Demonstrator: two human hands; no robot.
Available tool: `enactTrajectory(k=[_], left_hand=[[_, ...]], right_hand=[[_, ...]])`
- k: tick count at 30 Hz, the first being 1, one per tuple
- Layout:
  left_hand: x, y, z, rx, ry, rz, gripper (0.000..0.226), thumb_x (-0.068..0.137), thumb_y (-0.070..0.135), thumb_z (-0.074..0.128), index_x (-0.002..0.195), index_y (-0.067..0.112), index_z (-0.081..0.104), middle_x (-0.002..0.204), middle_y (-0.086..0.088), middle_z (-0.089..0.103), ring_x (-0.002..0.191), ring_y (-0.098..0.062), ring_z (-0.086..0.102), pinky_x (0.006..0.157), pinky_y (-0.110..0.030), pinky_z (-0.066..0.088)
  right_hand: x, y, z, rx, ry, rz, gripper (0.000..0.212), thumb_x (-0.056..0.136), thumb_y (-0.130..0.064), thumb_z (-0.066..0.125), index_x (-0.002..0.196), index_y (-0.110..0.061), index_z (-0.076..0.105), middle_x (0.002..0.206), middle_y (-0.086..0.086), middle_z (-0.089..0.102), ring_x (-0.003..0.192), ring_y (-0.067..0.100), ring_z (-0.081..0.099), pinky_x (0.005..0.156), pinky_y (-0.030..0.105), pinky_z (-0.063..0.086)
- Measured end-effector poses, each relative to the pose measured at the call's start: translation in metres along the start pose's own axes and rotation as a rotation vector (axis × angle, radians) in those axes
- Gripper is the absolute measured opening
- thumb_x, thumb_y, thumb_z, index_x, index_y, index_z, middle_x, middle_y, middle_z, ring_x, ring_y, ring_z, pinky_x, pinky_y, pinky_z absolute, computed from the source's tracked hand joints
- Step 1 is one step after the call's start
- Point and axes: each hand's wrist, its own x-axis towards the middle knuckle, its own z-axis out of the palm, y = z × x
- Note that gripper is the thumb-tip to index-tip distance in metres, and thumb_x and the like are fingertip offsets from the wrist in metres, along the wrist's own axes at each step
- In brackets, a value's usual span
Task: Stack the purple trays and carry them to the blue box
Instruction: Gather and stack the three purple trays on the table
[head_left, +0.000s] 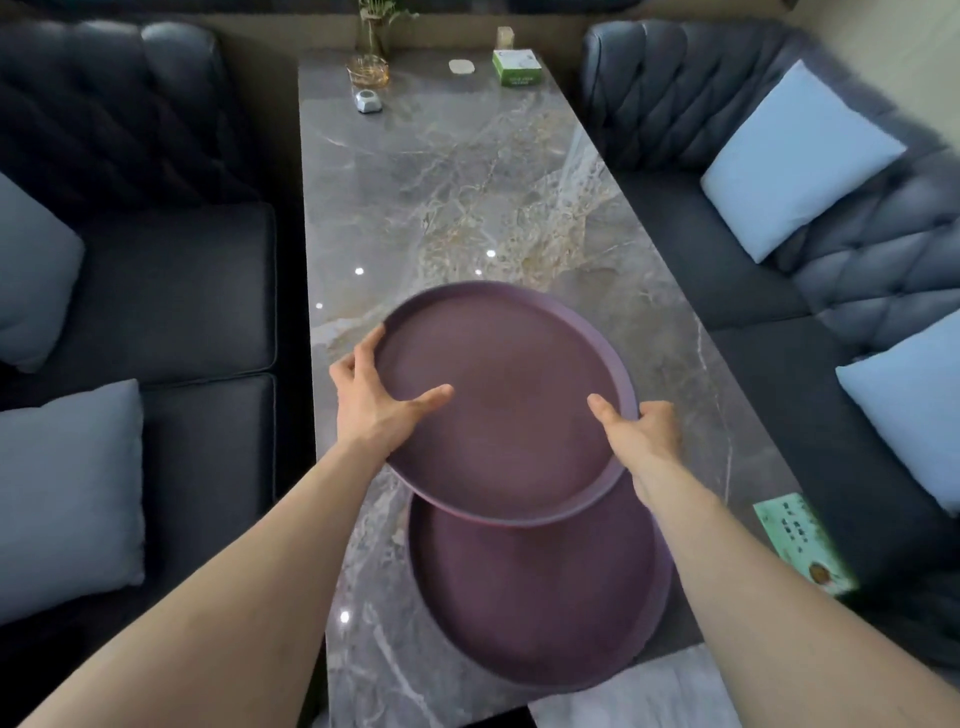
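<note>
Upper tray (498, 415): my left hand (371, 402) and right hand (641, 434) have fingers clamped on its rims.
Lower tray (540, 587): on the counter (457, 197), partly under the upper tray.

Hidden, cropped and blurred parts around the two trays

The upper purple tray (506, 402) covers the far part of the lower purple tray (540, 587); the right forearm (727, 566) hides that tray's right rim. Fingers of the left hand (371, 397) and right hand (641, 434) curl out of sight under the upper tray. The green card (802, 543) is blurred, its print unreadable. The plant (382, 21) is cut off by the top edge.
</note>
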Motion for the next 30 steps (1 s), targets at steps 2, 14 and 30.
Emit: enactTrajectory(k=[2,14,30], left_hand=[[-0.015,-0.011,0.002,-0.011,-0.033,0.006,0.107,0.061,0.046,0.092,0.149,0.046,0.030,0.149,0.004,0.024,0.121,-0.012,0.046,0.111,-0.038,0.042],[-0.068,-0.063,0.018,0.009,-0.203,-0.026,0.108,0.064,0.043,0.090,0.149,0.051,0.024,0.147,0.010,0.019,0.135,-0.021,0.039,0.114,-0.049,0.040],[-0.086,-0.095,0.035,0.393,-0.200,-0.036,0.103,0.061,0.056,0.084,0.146,0.044,0.026,0.128,0.007,0.063,0.124,-0.022,0.056,0.095,-0.046,0.050]], right_hand=[[-0.018,0.012,-0.007,0.024,-0.011,0.010,0.094,0.069,-0.062,0.077,0.139,-0.009,0.044,0.140,0.012,0.050,0.128,0.033,0.050,0.109,0.049,0.041],[-0.048,0.095,-0.016,-0.073,0.046,0.108,0.076,0.083,-0.053,0.069,0.139,-0.008,0.047,0.142,0.016,0.047,0.125,0.039,0.052,0.106,0.053,0.043],[-0.055,0.139,-0.022,-0.295,0.068,0.223,0.075,0.087,-0.053,0.064,0.146,-0.012,0.042,0.147,0.018,0.044,0.133,0.040,0.046,0.110,0.055,0.037]])
